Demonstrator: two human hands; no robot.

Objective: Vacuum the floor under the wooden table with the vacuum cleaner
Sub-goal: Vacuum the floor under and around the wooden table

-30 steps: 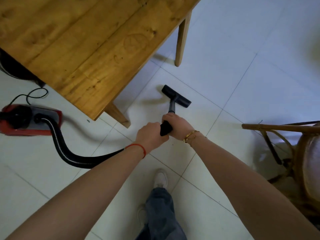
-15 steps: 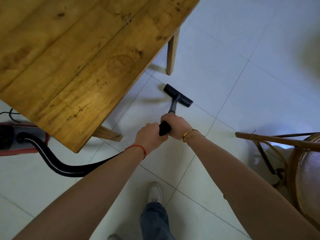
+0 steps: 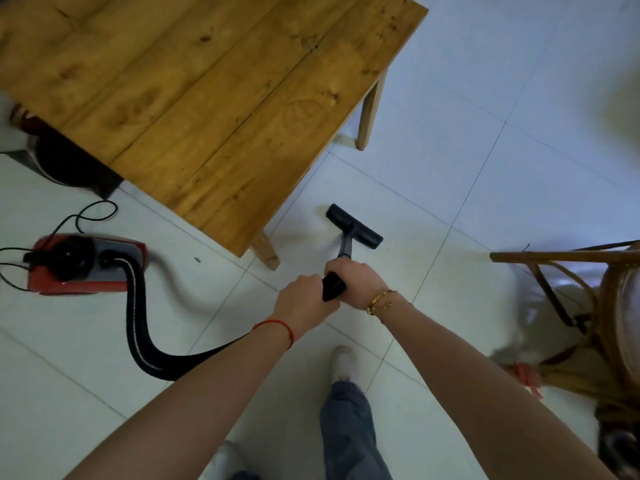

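Here, in the head view, both hands grip the black wand (image 3: pixel 334 286) at mid-frame: the left hand (image 3: pixel 304 304) is curled round its near end, and the right hand (image 3: pixel 358 282) is wrapped round it just ahead, the two hands nearly touching. The wand runs up the frame to the nozzle (image 3: pixel 354 226), which lies flat on the white tile floor (image 3: pixel 467 188), out in the open just right of the desk's near leg (image 3: pixel 265 251). The desk (image 3: pixel 207 98) fills the upper left; its far leg (image 3: pixel 369 114) stands at upper centre. The red vacuum (image 3: pixel 86 263) sits on the floor at the left, beside the desk's edge, and its ribbed hose (image 3: pixel 138 327) curves down and right under the left forearm. A rattan chair (image 3: pixel 588 306) stands at the right edge, somewhat blurred. A shoe (image 3: pixel 343 363) and trouser leg (image 3: pixel 349 431) show at the bottom centre.
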